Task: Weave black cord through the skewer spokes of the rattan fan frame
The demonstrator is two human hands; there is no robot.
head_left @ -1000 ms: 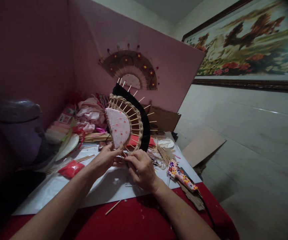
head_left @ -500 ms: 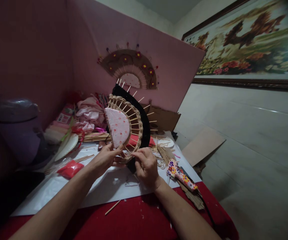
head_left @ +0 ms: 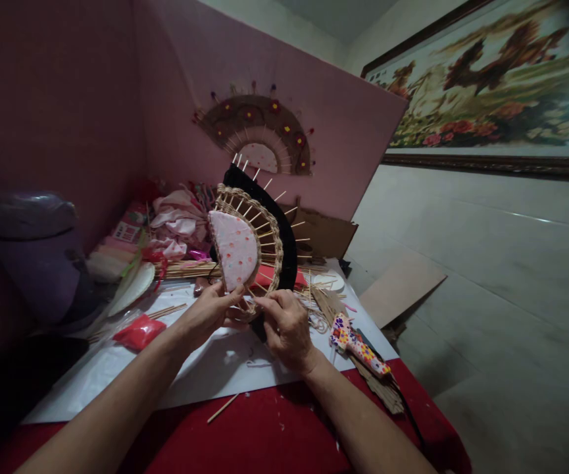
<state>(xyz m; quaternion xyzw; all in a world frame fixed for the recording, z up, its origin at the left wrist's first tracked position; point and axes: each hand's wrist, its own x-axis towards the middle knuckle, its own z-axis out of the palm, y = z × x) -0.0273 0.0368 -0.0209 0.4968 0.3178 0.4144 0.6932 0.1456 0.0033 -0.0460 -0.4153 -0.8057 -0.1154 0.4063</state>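
A fan-shaped piece stands tilted over the table, with a spotted pink half-round panel (head_left: pixel 235 250), a braided cord arc (head_left: pixel 276 240), a black outer band (head_left: pixel 290 253) and pale sticks poking past it. My left hand (head_left: pixel 212 313) grips its lower end, thumb on the front by the panel's bottom corner. My right hand (head_left: pixel 287 329) is closed at the lower right, fingertips pinched at the cord's lower end; the exact bit between them is too small to tell.
A flowered glue gun (head_left: pixel 358 345) lies right on cardboard strips. A red packet (head_left: pixel 139 332), thin sticks (head_left: pixel 185 270) and pink cloth (head_left: pixel 180 220) are left and behind. One loose stick (head_left: pixel 222 409) lies in front. A finished fan (head_left: pixel 259 112) hangs on the pink board.
My right hand's fingertips have shifted slightly left along the cord's lower end. The fan-shaped piece stays almost where it was in my left hand.
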